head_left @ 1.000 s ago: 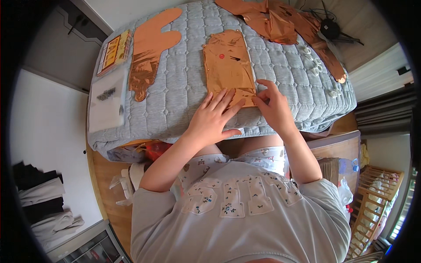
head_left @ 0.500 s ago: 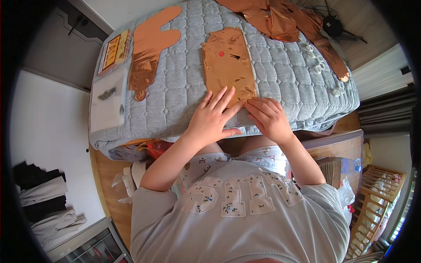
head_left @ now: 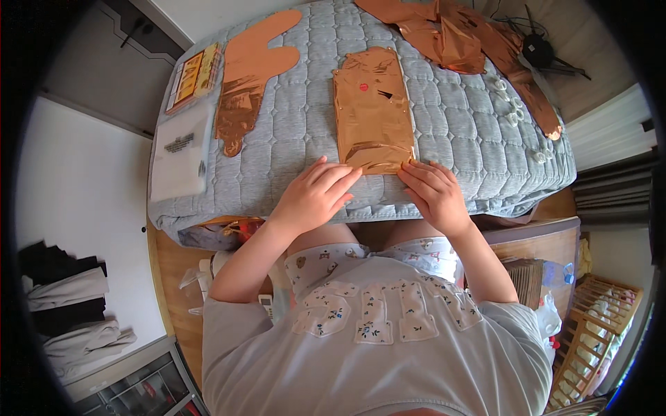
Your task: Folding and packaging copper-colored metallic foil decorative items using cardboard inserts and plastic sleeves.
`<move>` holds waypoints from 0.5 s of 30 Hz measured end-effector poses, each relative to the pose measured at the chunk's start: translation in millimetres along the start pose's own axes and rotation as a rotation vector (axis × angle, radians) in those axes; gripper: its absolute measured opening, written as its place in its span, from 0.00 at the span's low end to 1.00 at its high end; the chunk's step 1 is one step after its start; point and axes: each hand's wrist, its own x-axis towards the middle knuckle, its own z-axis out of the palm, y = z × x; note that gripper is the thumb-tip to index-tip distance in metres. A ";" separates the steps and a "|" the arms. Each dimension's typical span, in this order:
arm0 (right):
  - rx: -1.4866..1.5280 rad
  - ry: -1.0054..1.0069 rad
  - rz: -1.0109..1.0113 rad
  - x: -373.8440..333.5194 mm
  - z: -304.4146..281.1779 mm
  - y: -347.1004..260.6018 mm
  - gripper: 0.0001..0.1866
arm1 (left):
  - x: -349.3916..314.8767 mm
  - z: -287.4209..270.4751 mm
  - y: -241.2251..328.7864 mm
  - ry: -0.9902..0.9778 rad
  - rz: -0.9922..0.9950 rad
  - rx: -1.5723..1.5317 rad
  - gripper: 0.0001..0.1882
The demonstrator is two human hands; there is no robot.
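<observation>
A copper-coloured foil balloon (head_left: pixel 372 111) lies flat, folded into a rough rectangle, on the grey quilted mattress (head_left: pixel 305 149). My left hand (head_left: pixel 313 195) rests palm down at its near left corner, fingers spread and touching the folded edge. My right hand (head_left: pixel 433 194) lies at the near right corner, fingertips on the foil edge. Neither hand grips anything.
Another flat copper foil balloon (head_left: pixel 246 80) lies to the left. A heap of crumpled copper foil (head_left: pixel 451 35) sits at the back right. A white packet (head_left: pixel 179 151) and a yellow-orange card (head_left: pixel 194 76) lie at the mattress's left edge. Wooden floor, dark clothes and a wooden rack surround it.
My right hand slid down from the foil's right side to its near right corner. My left hand drew back slightly toward me, off the foil's lower part.
</observation>
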 end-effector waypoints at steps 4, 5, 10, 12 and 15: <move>0.020 -0.006 0.012 0.2 -2.1 1.7 0.20 | -10.0 2.4 -1.6 0.100 -0.006 0.034 0.24; 0.023 -0.013 0.014 0.1 -2.5 2.0 0.20 | -9.9 2.9 -1.3 0.101 -0.003 0.033 0.24; 0.065 0.009 -0.021 -2.2 -3.1 5.3 0.21 | -8.0 10.4 0.6 0.279 0.016 0.088 0.16; 0.119 0.049 -0.067 -2.7 -3.5 5.9 0.20 | -9.0 17.0 1.3 0.352 0.023 0.059 0.14; 0.152 0.113 -0.084 -1.5 -1.2 8.2 0.18 | -5.3 19.7 3.3 0.442 0.010 -0.028 0.12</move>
